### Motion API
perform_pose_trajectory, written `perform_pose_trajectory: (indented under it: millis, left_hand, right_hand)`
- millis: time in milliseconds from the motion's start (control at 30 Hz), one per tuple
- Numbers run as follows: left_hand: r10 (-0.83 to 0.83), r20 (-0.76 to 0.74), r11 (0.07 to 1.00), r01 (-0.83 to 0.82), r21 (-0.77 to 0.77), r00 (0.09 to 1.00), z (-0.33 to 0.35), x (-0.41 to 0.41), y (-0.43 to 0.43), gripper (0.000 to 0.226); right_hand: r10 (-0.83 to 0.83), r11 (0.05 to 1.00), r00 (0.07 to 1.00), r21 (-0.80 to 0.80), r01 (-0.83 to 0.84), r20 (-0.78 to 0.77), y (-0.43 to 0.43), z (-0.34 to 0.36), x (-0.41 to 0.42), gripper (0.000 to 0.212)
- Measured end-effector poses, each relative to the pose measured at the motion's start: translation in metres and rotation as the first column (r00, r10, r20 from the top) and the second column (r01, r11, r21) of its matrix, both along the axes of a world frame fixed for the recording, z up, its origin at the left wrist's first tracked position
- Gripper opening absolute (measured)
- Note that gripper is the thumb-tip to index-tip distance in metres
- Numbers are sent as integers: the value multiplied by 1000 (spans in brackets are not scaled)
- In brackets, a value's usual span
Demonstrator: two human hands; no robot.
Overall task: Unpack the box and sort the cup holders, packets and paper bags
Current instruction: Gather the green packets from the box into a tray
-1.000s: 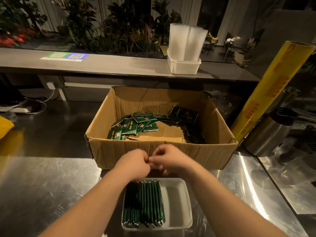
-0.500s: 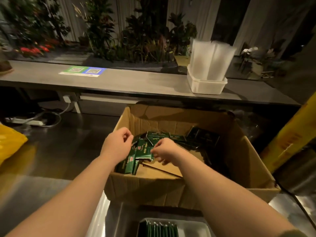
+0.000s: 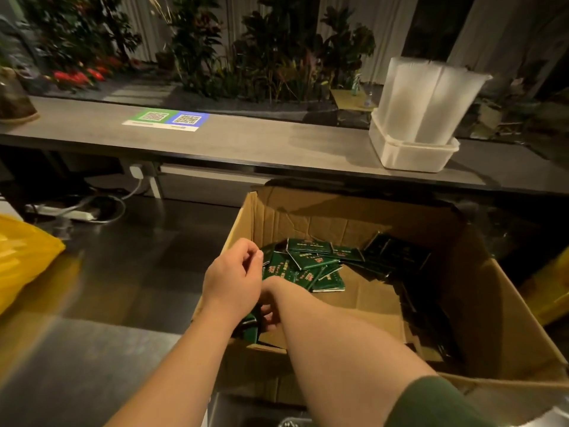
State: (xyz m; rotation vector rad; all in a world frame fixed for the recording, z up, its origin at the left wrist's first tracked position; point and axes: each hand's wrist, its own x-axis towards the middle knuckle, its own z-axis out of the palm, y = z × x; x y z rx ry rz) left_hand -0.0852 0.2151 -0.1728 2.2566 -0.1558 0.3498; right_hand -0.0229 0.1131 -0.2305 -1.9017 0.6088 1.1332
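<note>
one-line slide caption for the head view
Left hand and right hand reach into a cardboard box of loose green packets.

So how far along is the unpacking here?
Done: the box stands open. In hand: the right hand reaches among the green packets at its near corner, grip hidden; the left hand hovers loosely curled. Left: a heap of them lies inside, so it looks well short of finished.
</note>
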Motion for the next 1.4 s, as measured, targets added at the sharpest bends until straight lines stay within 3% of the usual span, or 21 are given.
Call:
perform_pose_trajectory:
  millis: [67,133,233,333,400,467,533,633,700,867,1033,1133,1233,1400]
  left_hand:
    - [4,10,1000,-4,-5,1000,-1,2,1,14]
    - [11,14,1000,-11,6,1000,-1,3,3,12]
    - [-3,7,1000,3,5,1000,1,4,0,7]
    - [2,-53,992,-9,-123,999,7,8,-5,6]
    - [-34,-164,950,-19,-313,986,12,11,-8,26]
    - [-197,-349,819,-42,-573,916,16,9,-13,52]
    - [-359,-464,743,-53,-667,810,12,3,-16,66]
    - [-405,-552,829,38,-558,729,5,-3,-17,59]
    - [-328,-557,877,26,-481,763,3,-4,-16,46]
    - [-203,-497,809,-141,-571,844,-2,-2,-7,32]
    - [-117,-416,757,-189,-625,902,0,-1,-9,39]
    - [-116,-421,769,-187,-612,900,1,-3,-9,44]
    - [-152,-469,819,-154,-552,870,-1,-3,-9,35]
    - [-233,-494,760,-160,-630,837,-2,-4,-6,20]
  right_hand:
    - [7,1000,997,16,-9,71,-9,11,-5,32]
    - [-7,1000,961,2,7,275,-27,26,-12,28]
    - [-173,983,861,144,117,478,-67,49,-32,25]
    - [-423,868,824,430,249,376,-105,62,-51,26]
    - [-555,747,781,584,317,287,-120,64,-57,32]
    - [-568,702,772,659,272,286,-128,61,-59,38]
    - [-475,752,810,638,169,345,-127,59,-63,41]
    - [-315,820,858,571,32,405,-121,53,-66,43]
    - [-283,812,867,583,-10,410,-116,52,-66,45]
    - [-425,833,790,533,150,442,-114,46,-64,34]
    - [-390,761,886,629,156,252,-115,44,-66,38]
    - [-427,756,846,639,140,320,-109,42,-61,37]
    - [-482,775,791,605,183,378,-107,41,-62,22]
    - [-578,739,725,617,270,375,-114,34,-62,12]
